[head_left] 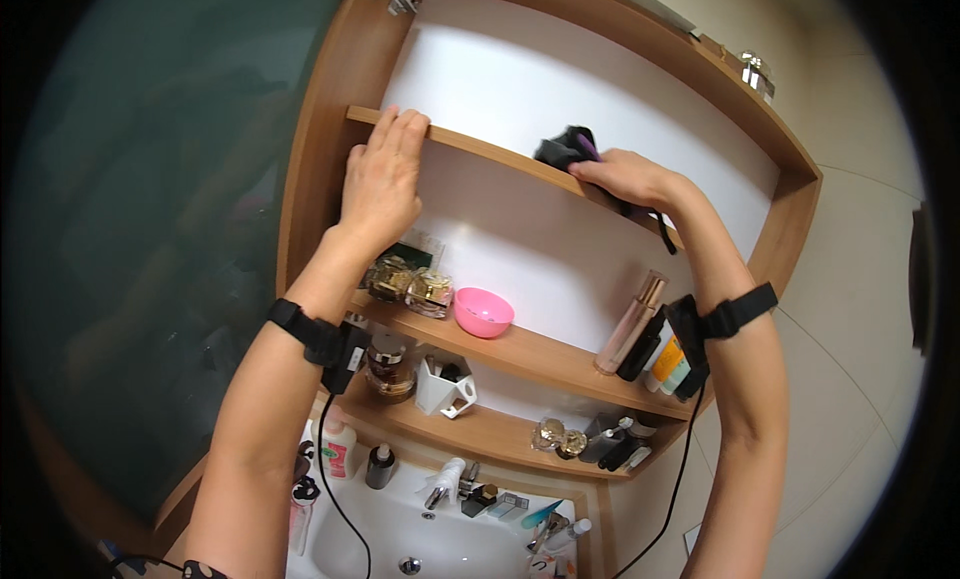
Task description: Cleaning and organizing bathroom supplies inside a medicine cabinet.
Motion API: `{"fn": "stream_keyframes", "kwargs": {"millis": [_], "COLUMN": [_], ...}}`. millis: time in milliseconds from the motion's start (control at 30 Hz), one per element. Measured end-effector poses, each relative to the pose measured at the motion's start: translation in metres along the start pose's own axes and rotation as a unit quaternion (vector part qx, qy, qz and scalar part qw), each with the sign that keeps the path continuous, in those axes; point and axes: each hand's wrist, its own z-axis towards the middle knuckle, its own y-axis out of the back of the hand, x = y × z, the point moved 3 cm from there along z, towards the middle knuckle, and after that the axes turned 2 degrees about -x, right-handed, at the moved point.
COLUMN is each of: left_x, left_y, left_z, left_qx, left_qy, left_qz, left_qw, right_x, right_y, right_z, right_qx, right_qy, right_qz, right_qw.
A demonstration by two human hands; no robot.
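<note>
My left hand rests against the left end of the upper wooden shelf, its fingers stretched over the front edge and holding nothing. My right hand is closed on a dark cloth-like bundle with a purple part, held at the same shelf farther right. A black strap hangs from it below the board. The bundle is slightly blurred, so its kind is unclear. Below, on the middle shelf, stand a pink bowl, glass jars with gold lids and a tall pinkish bottle.
A mirrored door stands swung out at the left. The lowest shelf carries a white mug-like holder, a brown jar and small bottles. Under the cabinet is a white sink with a faucet and a pump bottle. Cables hang from both wrist straps.
</note>
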Motion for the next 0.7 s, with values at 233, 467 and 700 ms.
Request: {"fn": "stream_keyframes", "kwargs": {"millis": [233,467,700], "left_x": [0.004,-0.025,-0.036], "left_y": [0.013,0.093,0.145], "left_z": [-0.006,-0.034,-0.093], "left_qx": [0.064,-0.163,-0.028], "left_qy": [0.077,0.058,0.159], "left_qz": [-0.108,-0.205,-0.31], "left_qw": [0.989,0.963,0.937], "right_x": [0.113,0.174,0.154], "right_y": [-0.034,-0.073,-0.056], "right_z": [0.073,0.078,0.026], "right_qx": [-0.024,-0.043,-0.27], "right_qy": [0.139,0.232,0.381], "right_qz": [0.082,0.155,0.089], "right_qw": [0.987,0.959,0.88]}}
